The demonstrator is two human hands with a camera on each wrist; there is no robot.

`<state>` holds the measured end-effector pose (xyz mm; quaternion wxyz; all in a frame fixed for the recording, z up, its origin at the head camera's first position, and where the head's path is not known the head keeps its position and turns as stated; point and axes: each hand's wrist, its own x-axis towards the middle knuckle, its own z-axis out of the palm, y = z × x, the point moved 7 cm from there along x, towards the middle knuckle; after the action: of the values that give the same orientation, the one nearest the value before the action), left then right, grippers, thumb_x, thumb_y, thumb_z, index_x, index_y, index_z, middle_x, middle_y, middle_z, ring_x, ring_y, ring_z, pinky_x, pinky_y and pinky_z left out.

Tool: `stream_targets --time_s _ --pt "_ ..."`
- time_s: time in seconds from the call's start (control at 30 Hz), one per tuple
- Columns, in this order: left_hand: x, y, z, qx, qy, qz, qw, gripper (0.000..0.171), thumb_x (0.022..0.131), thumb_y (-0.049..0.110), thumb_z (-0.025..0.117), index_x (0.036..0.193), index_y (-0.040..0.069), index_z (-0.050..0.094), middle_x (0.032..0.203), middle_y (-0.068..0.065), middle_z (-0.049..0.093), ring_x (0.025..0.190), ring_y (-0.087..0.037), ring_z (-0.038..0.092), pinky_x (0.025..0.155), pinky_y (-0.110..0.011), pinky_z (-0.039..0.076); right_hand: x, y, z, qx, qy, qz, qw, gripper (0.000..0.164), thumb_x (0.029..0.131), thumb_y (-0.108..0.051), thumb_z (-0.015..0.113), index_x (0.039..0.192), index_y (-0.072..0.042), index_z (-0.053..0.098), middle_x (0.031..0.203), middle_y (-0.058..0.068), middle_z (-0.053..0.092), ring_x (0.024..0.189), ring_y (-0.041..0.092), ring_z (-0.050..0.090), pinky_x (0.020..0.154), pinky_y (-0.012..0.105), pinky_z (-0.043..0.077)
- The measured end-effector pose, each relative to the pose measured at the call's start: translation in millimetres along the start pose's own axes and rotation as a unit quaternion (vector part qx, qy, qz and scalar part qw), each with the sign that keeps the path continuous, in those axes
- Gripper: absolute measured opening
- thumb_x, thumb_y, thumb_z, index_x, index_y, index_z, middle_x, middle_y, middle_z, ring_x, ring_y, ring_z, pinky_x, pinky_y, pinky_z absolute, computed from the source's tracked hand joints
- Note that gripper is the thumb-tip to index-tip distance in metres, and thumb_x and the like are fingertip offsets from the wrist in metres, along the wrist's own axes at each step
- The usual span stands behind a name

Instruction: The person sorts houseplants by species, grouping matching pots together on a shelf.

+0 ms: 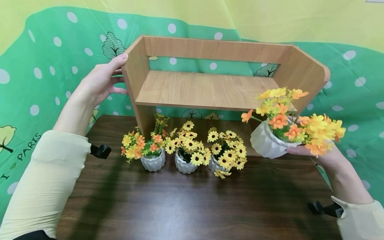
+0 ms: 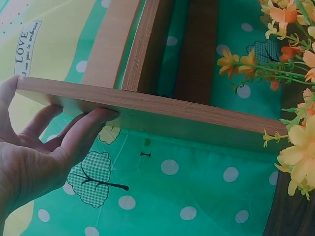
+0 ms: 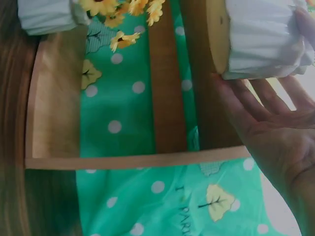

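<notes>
Head forward-down, wrist views close, shelf (image 1: 207,88) shared

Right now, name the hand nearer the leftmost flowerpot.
Left: the left hand grips the shelf, above and left of the flowerpot; the right hand holds another pot, far right.

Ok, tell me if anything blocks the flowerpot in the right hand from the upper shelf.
Nothing visible stands between the white flowerpot in the right hand and the upper shelf; the three other flowerpots stand lower down.
</notes>
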<state>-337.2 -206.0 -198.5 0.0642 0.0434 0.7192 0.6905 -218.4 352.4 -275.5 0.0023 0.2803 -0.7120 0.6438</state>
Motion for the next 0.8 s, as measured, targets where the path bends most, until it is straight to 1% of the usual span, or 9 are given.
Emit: stream_targets --time_s 0.13,0.2,0.27,0.33,0.43,0.5,0.6,0.7,0.8 --pt "1.7 0.4 1.8 0.000 -0.006 -0.001 1.0000 0.069 0.096 0.055 0.065 0.155 0.027 0.044 0.161 -0.005 0.033 0.141 -0.033 0.040 0.072 -0.032 0.064 16 -19 8 0.053 -0.005 -0.044 0.998 0.086 0.077 0.038 0.050 0.154 0.003 0.036 0.142 0.005 0.058 0.123 0.011 0.062 0.095 0.020 0.057" --pt "2.9 0.3 3.4 0.000 -0.009 -0.002 1.0000 0.070 0.095 0.055 0.066 0.155 0.027 0.043 0.161 -0.005 0.033 0.142 -0.033 0.039 0.072 -0.032 0.064 24 -30 11 0.057 0.007 -0.062 0.996 0.092 0.074 0.039 0.050 0.157 0.005 0.029 0.145 0.008 0.055 0.125 0.013 0.061 0.097 0.021 0.056" --pt "4.0 0.1 4.5 0.000 -0.010 -0.002 1.0000 0.070 0.095 0.055 0.065 0.155 0.028 0.043 0.161 -0.005 0.033 0.143 -0.033 0.039 0.072 -0.032 0.064 31 -37 13 0.053 0.016 -0.063 0.997 0.091 0.074 0.039 0.050 0.157 0.007 0.028 0.144 0.008 0.054 0.123 0.013 0.060 0.096 0.022 0.056" --pt "4.5 0.0 5.1 0.001 -0.010 -0.002 0.9999 0.070 0.095 0.055 0.065 0.155 0.028 0.043 0.161 -0.004 0.033 0.143 -0.033 0.039 0.072 -0.032 0.064 38 -42 16 0.051 0.024 -0.060 0.997 0.096 0.073 0.039 0.049 0.159 0.005 0.023 0.147 0.009 0.051 0.124 0.013 0.058 0.096 0.021 0.056" --pt "4.7 0.1 5.2 -0.001 -0.011 -0.003 0.9999 0.069 0.096 0.055 0.065 0.155 0.028 0.044 0.161 -0.003 0.033 0.142 -0.033 0.039 0.072 -0.032 0.064 48 -47 21 0.061 0.017 -0.060 0.996 0.096 0.075 0.039 0.047 0.160 0.002 0.022 0.150 0.011 0.046 0.127 0.015 0.056 0.097 0.022 0.056" --pt "4.5 0.4 4.9 -0.001 -0.012 -0.003 0.9999 0.068 0.096 0.055 0.065 0.155 0.028 0.044 0.160 -0.003 0.034 0.142 -0.033 0.039 0.072 -0.032 0.064 54 -51 25 0.081 0.009 -0.074 0.994 0.097 0.076 0.038 0.046 0.161 0.000 0.021 0.155 0.012 0.042 0.131 0.017 0.053 0.100 0.023 0.055" --pt "4.2 1.1 3.5 -0.001 -0.012 -0.002 0.9999 0.068 0.096 0.055 0.065 0.155 0.028 0.044 0.160 -0.002 0.033 0.143 -0.033 0.038 0.071 -0.032 0.064 67 -54 31 0.097 0.004 -0.087 0.991 0.093 0.076 0.038 0.045 0.159 0.000 0.025 0.155 0.013 0.043 0.132 0.019 0.053 0.102 0.024 0.054" --pt "3.8 1.4 1.3 0.001 -0.010 -0.002 0.9999 0.069 0.096 0.056 0.065 0.155 0.028 0.043 0.161 -0.002 0.032 0.144 -0.033 0.036 0.070 -0.031 0.064 83 -56 38 0.088 0.009 -0.076 0.993 0.086 0.078 0.036 0.046 0.156 0.001 0.033 0.149 0.012 0.050 0.128 0.019 0.056 0.100 0.025 0.054" --pt "3.6 1.1 -0.7 0.000 -0.011 -0.003 0.9999 0.069 0.096 0.055 0.064 0.156 0.029 0.042 0.162 -0.001 0.031 0.145 -0.034 0.034 0.070 -0.031 0.064 99 -60 48 0.070 0.006 -0.059 0.996 0.083 0.081 0.033 0.050 0.155 -0.001 0.036 0.148 0.011 0.051 0.127 0.019 0.055 0.100 0.024 0.053"
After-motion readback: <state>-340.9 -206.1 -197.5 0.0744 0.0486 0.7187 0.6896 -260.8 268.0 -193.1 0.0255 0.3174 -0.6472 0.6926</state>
